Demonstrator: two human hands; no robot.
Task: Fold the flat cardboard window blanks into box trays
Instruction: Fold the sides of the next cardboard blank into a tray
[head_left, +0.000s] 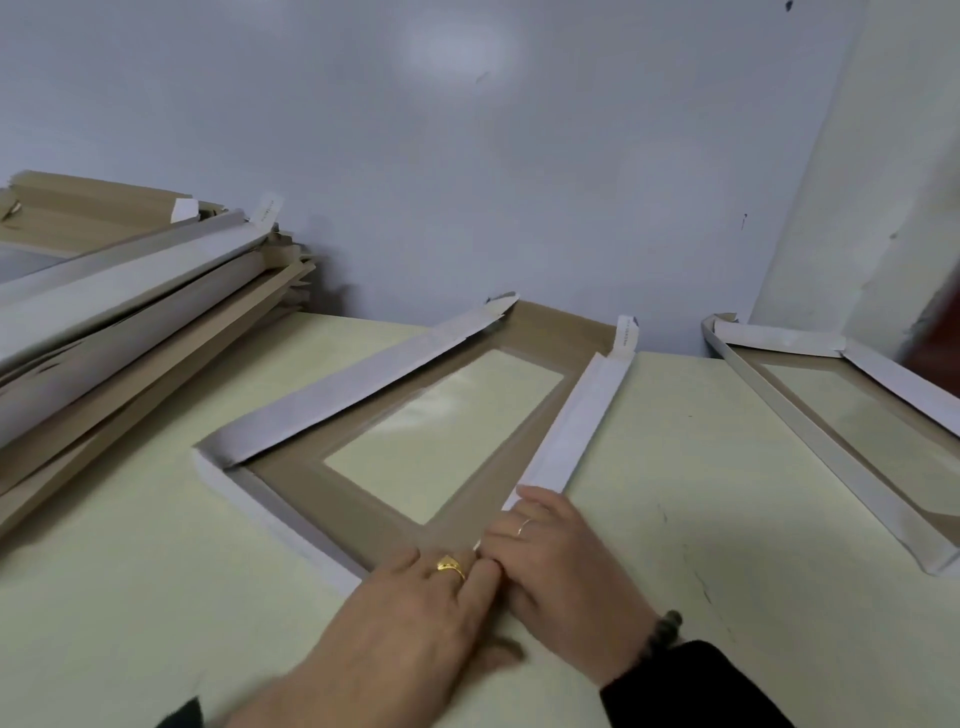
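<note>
A brown cardboard window blank (332, 493) with a clear film window lies on the pale table (675, 457) in the middle. Its white side flaps are folded up along the left, near and right edges. Both hands press on its near right corner. My left hand (415, 618), with a gold ring, lies flat over the corner. My right hand (561, 571), with a thin ring and a bead bracelet, touches it and covers the near end of the right flap (576, 421). The corner itself is hidden under the fingers.
A tall, slanting stack of cardboard window pieces (130, 312) fills the left side of the table. Another folded tray (852, 426) sits at the right edge. A grey wall (467, 156) stands right behind the table.
</note>
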